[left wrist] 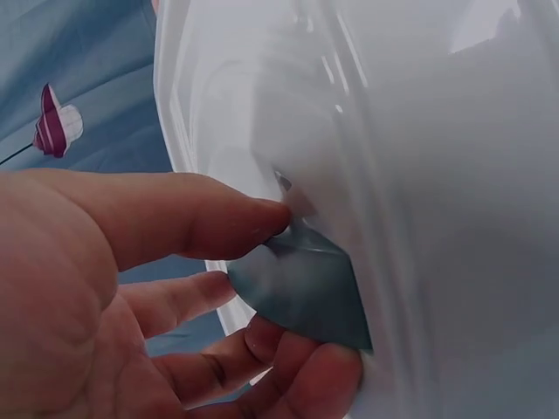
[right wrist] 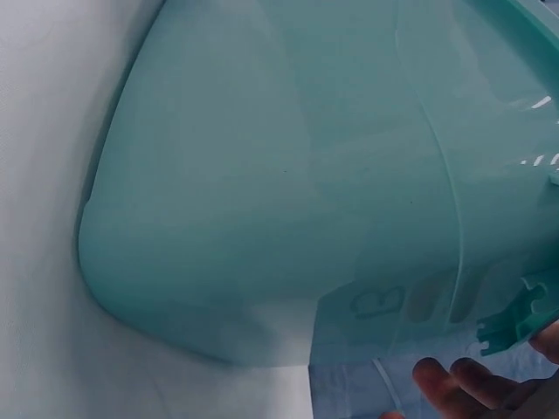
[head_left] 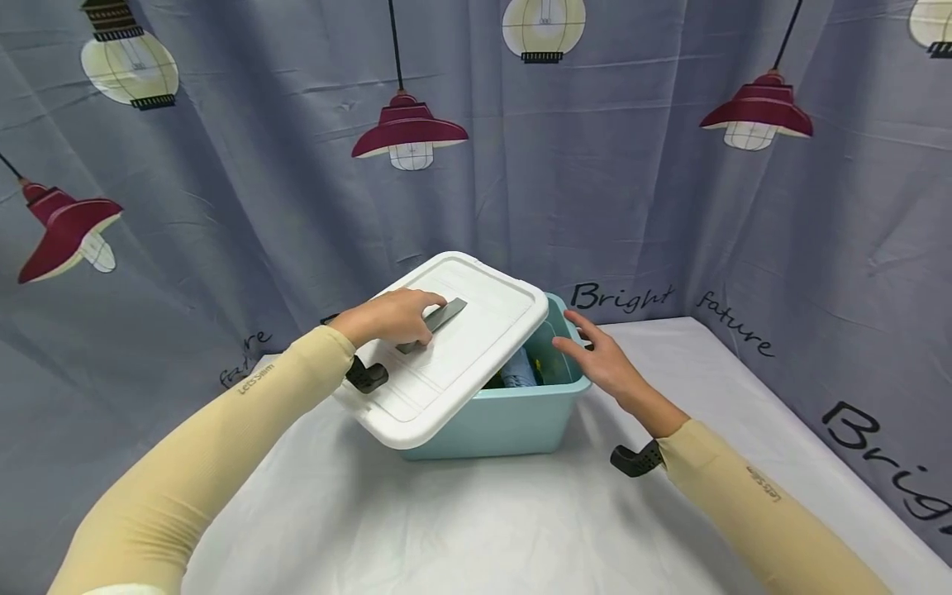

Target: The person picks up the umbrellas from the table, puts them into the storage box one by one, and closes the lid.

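Note:
My left hand (head_left: 390, 318) grips the grey handle (head_left: 446, 314) of a white lid (head_left: 491, 306). The lid is tilted over a light teal storage box (head_left: 494, 426), covering its left part and leaving the right part uncovered. Thumb and fingers close round the handle (left wrist: 306, 292) in the left wrist view. At the box's right rim is my right hand (head_left: 613, 364), fingers extended; whether they touch it, I cannot tell. Close to those fingers (right wrist: 472, 384), the right wrist view shows a teal clip (right wrist: 520, 319) on the box. Something blue, perhaps cloth (head_left: 518, 369), lies inside.
A white-covered table (head_left: 476, 529) supports the box. Behind and to the sides hangs a grey-blue curtain (head_left: 610, 165) printed with lamps and lettering. Each wrist wears a black strap device, such as the right one (head_left: 635, 459).

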`<act>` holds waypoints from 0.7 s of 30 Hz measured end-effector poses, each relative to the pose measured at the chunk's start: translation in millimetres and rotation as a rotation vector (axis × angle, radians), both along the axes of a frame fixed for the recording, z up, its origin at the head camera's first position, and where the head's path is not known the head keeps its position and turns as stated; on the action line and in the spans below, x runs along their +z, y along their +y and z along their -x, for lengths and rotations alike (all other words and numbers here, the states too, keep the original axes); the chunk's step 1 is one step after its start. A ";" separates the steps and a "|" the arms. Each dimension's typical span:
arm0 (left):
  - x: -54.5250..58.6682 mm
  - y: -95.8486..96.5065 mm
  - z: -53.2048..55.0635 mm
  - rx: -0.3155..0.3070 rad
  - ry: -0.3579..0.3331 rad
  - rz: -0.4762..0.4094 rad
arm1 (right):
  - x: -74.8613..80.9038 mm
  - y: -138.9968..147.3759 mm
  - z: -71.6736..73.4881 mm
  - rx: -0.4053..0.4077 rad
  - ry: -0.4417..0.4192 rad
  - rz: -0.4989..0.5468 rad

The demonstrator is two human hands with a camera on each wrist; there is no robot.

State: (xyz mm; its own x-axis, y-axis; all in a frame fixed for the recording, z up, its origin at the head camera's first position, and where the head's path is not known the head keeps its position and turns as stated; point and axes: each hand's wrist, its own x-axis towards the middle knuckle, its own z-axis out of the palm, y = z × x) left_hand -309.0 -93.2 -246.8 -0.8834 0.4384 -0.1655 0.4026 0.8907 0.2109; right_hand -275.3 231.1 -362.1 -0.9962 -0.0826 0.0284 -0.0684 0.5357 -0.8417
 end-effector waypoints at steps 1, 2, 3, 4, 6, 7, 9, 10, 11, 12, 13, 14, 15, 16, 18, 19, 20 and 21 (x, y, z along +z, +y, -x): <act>-0.2 0.9 0.4 -0.006 -0.005 0.001 | 0.1 -0.8 0.1 -0.001 0.004 -0.005; -0.6 1.9 0.8 -0.010 -0.013 0.001 | 0.0 -1.4 0.3 -0.002 0.008 -0.009; -0.7 3.2 0.9 -0.013 -0.027 -0.002 | 0.0 -1.8 0.2 -0.005 0.007 -0.010; -1.0 4.3 1.1 -0.014 -0.043 -0.003 | -0.2 -1.9 0.1 -0.008 0.005 -0.010; -1.7 6.7 1.6 -0.017 -0.072 0.001 | -0.2 -2.4 -0.1 -0.014 -0.001 -0.008; -2.0 7.5 1.8 -0.015 -0.084 0.003 | -0.3 -2.9 0.1 -0.017 -0.005 -0.004; -2.5 9.0 2.5 -0.010 -0.102 0.010 | 0.4 -3.8 0.2 -0.018 -0.009 -0.002; -2.5 9.7 2.8 -0.009 -0.107 0.014 | 0.8 -4.1 0.2 -0.017 -0.007 -0.005; -2.5 10.5 3.0 -0.008 -0.110 0.016 | 1.3 -4.4 0.0 -0.016 -0.003 -0.007; -2.5 11.4 3.1 -0.007 -0.106 0.018 | 1.9 -4.6 -0.3 -0.014 0.006 -0.015; -2.3 12.3 3.0 -0.007 -0.105 0.016 | 2.6 -4.6 -0.6 -0.014 0.019 -0.027; -2.3 13.2 2.9 -0.012 -0.106 0.015 | 3.5 -4.3 -1.0 -0.012 0.039 -0.045; -2.0 14.0 2.3 -0.016 -0.108 0.012 | 4.0 -3.6 -1.0 -0.009 0.067 -0.064; -1.8 14.9 1.8 -0.023 -0.106 0.012 | 5.1 -2.6 -0.9 0.000 0.101 -0.089; -1.4 15.9 0.7 -0.034 -0.103 0.010 | 7.8 -0.6 0.1 0.034 0.181 -0.142; -1.0 16.1 0.1 -0.039 -0.102 0.007 | 10.1 0.3 0.9 0.059 0.219 -0.172; -0.4 16.1 -0.5 -0.045 -0.097 0.009 | 12.9 0.8 1.9 0.088 0.257 -0.197; 0.3 15.7 -1.1 -0.048 -0.090 0.011 | 15.8 0.8 3.1 0.118 0.291 -0.227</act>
State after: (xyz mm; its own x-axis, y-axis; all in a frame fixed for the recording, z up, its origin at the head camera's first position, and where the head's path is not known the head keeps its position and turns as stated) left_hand -307.9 -77.5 -246.5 -0.8427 0.4777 -0.2484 0.4247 0.8733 0.2386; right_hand -278.4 231.9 -346.3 -0.9324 -0.2333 0.2762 -0.3594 0.6804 -0.6386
